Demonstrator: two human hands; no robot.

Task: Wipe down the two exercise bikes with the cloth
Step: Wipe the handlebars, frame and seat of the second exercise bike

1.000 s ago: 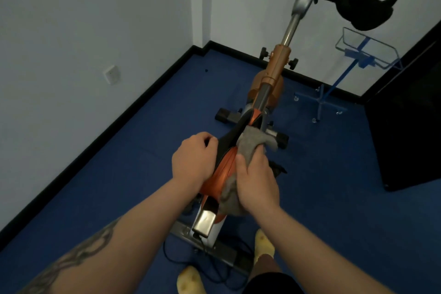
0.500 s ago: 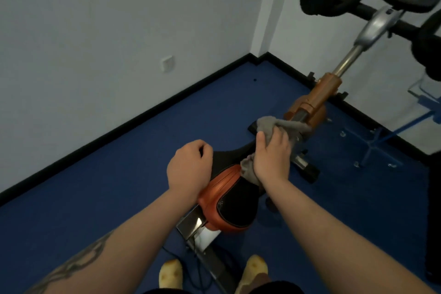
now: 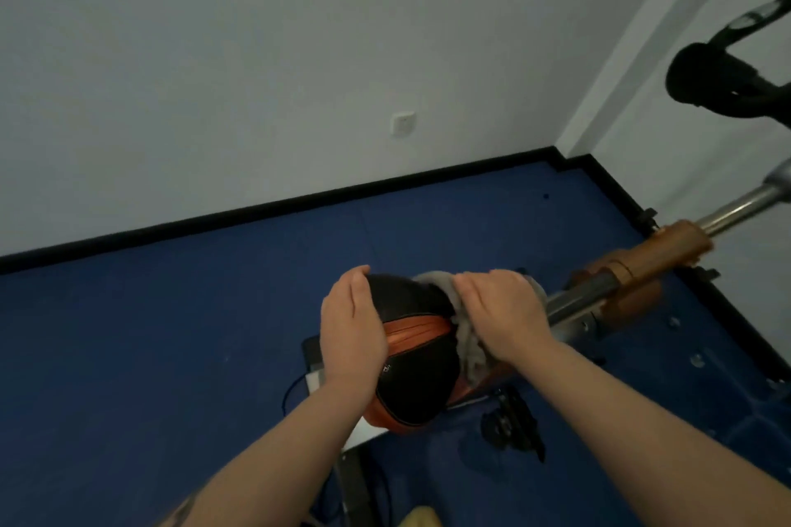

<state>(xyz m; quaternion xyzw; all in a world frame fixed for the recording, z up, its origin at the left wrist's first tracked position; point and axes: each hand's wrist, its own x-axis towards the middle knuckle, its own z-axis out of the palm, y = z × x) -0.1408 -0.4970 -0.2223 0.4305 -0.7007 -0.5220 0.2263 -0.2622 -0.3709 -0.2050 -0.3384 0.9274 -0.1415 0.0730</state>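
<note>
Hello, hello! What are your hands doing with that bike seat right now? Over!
Left hand steadies black-and-orange padded bike saddle. Right hand presses grey fuzzy cloth against saddle's side. Nothing in the way.

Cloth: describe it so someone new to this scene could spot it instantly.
Start at the exercise bike standing on the blue floor and find its black-and-orange saddle. The cloth is the bunched grey rag draped over the saddle's right side, under the right hand. It is the only soft, fuzzy grey thing there; the left hand rests bare on the saddle.
</note>
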